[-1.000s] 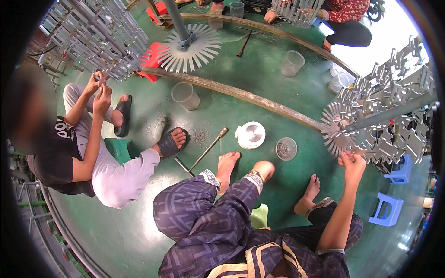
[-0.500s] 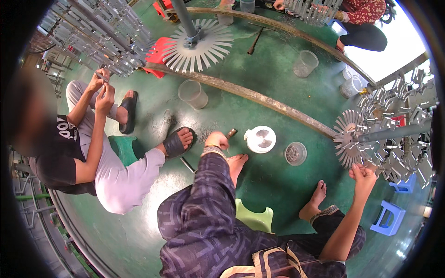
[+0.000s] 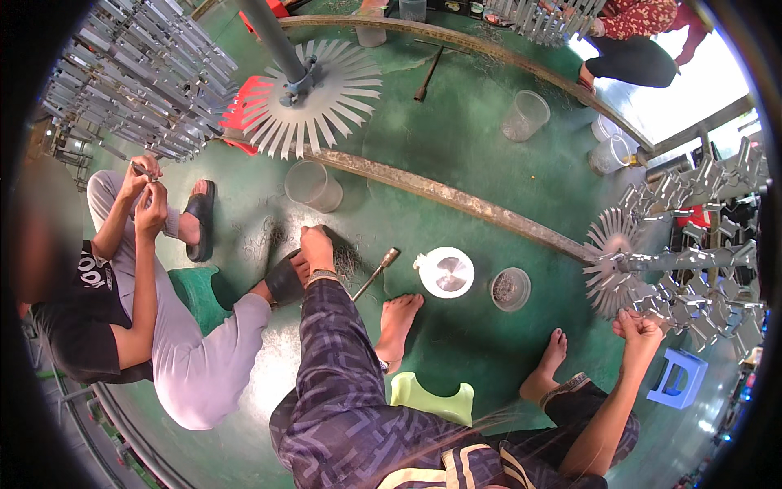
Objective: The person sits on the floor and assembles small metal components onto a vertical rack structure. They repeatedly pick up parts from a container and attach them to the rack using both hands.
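Observation:
My left hand, its fingers curled, is low over a scatter of thin wire pieces on the green floor. What lies under its fingers is hidden. My right hand is raised at the right, fingers pinched together beside a rack of bent metal brackets. Anything in that pinch is too small to make out. Close to the rack stands a slotted metal disc on a grey pole. A socket wrench lies right of my left hand.
A white lidded tub and a clear cup of small metal bits stand ahead. A long metal bar crosses the floor. A co-worker sits left; another is at the far right. Stools stand around.
My left hand has moved left, from beside the wrench's end to the scattered wire pieces. My right hand stays pinched by the brackets. The whole view has shifted slightly.

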`<state>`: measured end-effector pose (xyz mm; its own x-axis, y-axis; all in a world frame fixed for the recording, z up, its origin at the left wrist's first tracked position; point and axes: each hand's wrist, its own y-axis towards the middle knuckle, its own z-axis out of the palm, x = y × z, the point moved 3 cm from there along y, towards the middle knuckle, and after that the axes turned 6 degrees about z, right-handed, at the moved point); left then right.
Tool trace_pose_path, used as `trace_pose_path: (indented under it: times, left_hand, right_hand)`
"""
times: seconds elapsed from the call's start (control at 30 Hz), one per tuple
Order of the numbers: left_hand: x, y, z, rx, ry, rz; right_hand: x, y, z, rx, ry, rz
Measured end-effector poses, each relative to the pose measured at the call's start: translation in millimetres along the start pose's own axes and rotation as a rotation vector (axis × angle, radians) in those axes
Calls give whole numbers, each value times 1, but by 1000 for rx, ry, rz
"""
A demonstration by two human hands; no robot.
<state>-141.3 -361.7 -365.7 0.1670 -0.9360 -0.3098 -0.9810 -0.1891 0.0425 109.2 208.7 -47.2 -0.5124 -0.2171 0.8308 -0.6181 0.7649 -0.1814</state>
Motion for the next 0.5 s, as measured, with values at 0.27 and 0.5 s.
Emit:
trace_pose_path:
  times: [0.27,0.5]
  left_hand:
    - [-32,19,-11,11,200,-101]
    - [-62,22,-26,71,456,117]
  right_hand:
    - [14,-5,3,-23,-197,-22]
    - [21,0,4,34,-7,8]
